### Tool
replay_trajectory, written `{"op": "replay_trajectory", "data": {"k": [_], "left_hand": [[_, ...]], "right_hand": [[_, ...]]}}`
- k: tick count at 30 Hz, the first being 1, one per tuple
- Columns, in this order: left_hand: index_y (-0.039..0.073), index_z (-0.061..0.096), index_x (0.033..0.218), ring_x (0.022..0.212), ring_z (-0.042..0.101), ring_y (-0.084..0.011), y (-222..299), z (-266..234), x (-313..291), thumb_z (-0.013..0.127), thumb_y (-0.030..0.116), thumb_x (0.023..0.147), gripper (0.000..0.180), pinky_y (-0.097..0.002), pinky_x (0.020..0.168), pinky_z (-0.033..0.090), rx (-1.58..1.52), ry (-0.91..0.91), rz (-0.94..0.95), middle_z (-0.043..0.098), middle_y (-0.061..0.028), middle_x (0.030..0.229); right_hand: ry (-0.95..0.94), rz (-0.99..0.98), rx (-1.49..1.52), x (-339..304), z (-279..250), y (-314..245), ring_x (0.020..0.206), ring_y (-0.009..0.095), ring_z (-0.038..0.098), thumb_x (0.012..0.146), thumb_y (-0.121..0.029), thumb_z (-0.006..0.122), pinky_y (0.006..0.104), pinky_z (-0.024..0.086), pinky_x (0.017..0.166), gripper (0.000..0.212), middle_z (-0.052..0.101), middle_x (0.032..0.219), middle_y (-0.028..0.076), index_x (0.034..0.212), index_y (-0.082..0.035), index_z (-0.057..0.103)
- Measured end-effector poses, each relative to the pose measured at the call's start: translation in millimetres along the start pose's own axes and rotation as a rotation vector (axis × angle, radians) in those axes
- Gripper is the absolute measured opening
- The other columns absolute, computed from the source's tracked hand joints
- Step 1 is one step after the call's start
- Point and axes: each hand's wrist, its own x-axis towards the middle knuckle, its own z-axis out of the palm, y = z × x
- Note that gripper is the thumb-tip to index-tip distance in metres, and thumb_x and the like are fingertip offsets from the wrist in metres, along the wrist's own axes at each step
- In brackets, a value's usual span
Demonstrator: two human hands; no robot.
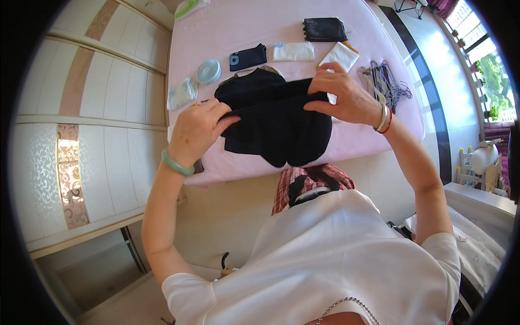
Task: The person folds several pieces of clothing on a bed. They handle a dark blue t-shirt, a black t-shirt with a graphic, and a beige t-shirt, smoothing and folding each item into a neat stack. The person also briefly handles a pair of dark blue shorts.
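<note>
A black cloth garment [273,130] is stretched between my two hands above the near part of the bed. My left hand [194,129], with a green bangle at the wrist, pinches its left edge between thumb and fingers. At the other end, my right hand [349,97] grips the top right edge, thumb underneath and fingers over it. The lower part hangs toward me over the bed's near side. Beyond the raised fold, more black cloth lies on the sheet, with a greyish-beige edge; whether it is the same piece, I cannot tell.
On the pink bed sheet [254,21] lie folded dark clothes [248,57], a black stack [324,29], folded white cloths [293,52], a small blue fan [209,71], a plastic-wrapped bundle [182,93] and several wire hangers [387,84]. Wardrobe doors [108,103] line the left side.
</note>
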Motion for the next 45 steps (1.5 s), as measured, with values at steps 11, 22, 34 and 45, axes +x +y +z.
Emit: {"op": "replay_trajectory", "data": {"k": [11, 22, 34, 45], "left_hand": [[0.01, 0.061, 0.08, 0.084, 0.061, -0.0169, -8.9, -27.2, 35.0, 0.082, 0.019, 0.07, 0.025, -0.0361, 0.091, 0.039, 0.458, 0.334, 0.205, 0.064, -0.0007, 0.097], [0.011, 0.059, 0.073, 0.085, 0.06, -0.0145, 0.6, -28.2, 46.1, 0.084, 0.023, 0.068, 0.028, -0.0331, 0.084, 0.042, 0.509, 0.485, 0.053, 0.06, -0.0004, 0.124], [0.008, 0.051, 0.068, 0.065, 0.044, -0.0004, -8.8, -15.2, 41.2, 0.082, 0.008, 0.077, 0.032, -0.0171, 0.06, 0.037, -0.441, 0.156, -0.571, 0.052, 0.0082, 0.066], [0.009, 0.059, 0.087, 0.074, 0.049, -0.0019, -5.5, -17.8, 42.2, 0.081, 0.005, 0.078, 0.024, -0.0172, 0.069, 0.041, -0.881, 0.33, -0.552, 0.054, 0.0079, 0.077]], "right_hand": [[0.195, -0.193, -0.595, 35.4, -51.6, 9.0, 0.088, 0.019, 0.062, 0.082, -0.028, 0.074, 0.0386, 0.038, 0.098, 0.021, 0.064, 0.086, 0.003, 0.091, -0.011, 0.065], [0.256, -0.224, -0.671, 40.4, -64.5, 17.5, 0.099, 0.023, 0.058, 0.08, -0.026, 0.077, 0.0416, 0.038, 0.102, 0.021, 0.062, 0.095, 0.007, 0.091, -0.01, 0.068], [0.285, -0.105, -0.526, 29.2, -63.6, 35.2, 0.094, 0.024, 0.062, 0.079, -0.025, 0.077, 0.0352, 0.048, 0.09, 0.022, 0.065, 0.101, 0.004, 0.088, -0.01, 0.063], [0.27, 0.302, 0.166, 20.3, -47.9, 42.5, 0.077, 0.017, 0.063, 0.085, -0.029, 0.076, 0.0291, 0.051, 0.075, 0.036, 0.066, 0.086, 0.007, 0.108, -0.008, 0.06]]}}
